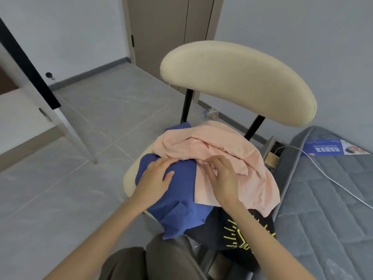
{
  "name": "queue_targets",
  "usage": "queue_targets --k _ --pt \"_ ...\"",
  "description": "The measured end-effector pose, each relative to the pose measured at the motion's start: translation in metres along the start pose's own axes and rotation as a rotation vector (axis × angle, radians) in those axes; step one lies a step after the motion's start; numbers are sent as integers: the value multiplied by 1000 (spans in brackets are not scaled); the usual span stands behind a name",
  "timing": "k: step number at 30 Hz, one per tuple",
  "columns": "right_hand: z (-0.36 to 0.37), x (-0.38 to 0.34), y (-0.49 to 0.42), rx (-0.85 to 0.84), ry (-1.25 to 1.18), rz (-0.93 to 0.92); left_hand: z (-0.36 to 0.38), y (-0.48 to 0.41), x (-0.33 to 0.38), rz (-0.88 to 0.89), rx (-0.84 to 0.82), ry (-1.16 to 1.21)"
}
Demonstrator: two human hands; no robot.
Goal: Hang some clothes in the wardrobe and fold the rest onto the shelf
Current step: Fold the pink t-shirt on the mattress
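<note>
A pile of clothes lies on the seat of a cream chair (pixel 238 77). A peach-pink garment (pixel 228 142) is crumpled on top, over a blue garment (pixel 181 201). A black shirt with yellow print (pixel 242 233) hangs off the seat's front edge. My left hand (pixel 156 176) rests flat on the blue garment, fingers spread toward the pink one. My right hand (pixel 222 172) has its fingers curled into the folds of the pink garment near its middle.
A grey quilted mattress (pixel 327 209) with a blue label and a white cable lies on the right. A closed brown door (pixel 171 33) stands behind the chair. A white cabinet with a black edge (pixel 30 110) is at left. Grey tiled floor spreads left.
</note>
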State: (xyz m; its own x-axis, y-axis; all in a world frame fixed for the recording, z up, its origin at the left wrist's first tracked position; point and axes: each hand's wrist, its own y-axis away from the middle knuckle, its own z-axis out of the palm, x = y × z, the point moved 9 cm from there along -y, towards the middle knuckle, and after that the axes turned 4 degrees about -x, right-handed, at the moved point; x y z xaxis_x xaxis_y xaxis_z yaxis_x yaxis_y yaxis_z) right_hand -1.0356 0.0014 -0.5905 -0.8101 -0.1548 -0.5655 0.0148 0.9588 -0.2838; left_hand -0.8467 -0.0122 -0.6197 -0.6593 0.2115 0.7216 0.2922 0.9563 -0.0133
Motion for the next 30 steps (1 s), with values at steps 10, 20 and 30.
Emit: queue_targets --k 10,20,30 --pt "-127 -45 -15 66 -345 -99 -17 26 110 183 36 -7" --pt "-265 -112 14 199 -480 -359 -15 37 208 257 144 -48" --pt "-322 -127 26 390 -513 -344 -79 53 209 199 337 214"
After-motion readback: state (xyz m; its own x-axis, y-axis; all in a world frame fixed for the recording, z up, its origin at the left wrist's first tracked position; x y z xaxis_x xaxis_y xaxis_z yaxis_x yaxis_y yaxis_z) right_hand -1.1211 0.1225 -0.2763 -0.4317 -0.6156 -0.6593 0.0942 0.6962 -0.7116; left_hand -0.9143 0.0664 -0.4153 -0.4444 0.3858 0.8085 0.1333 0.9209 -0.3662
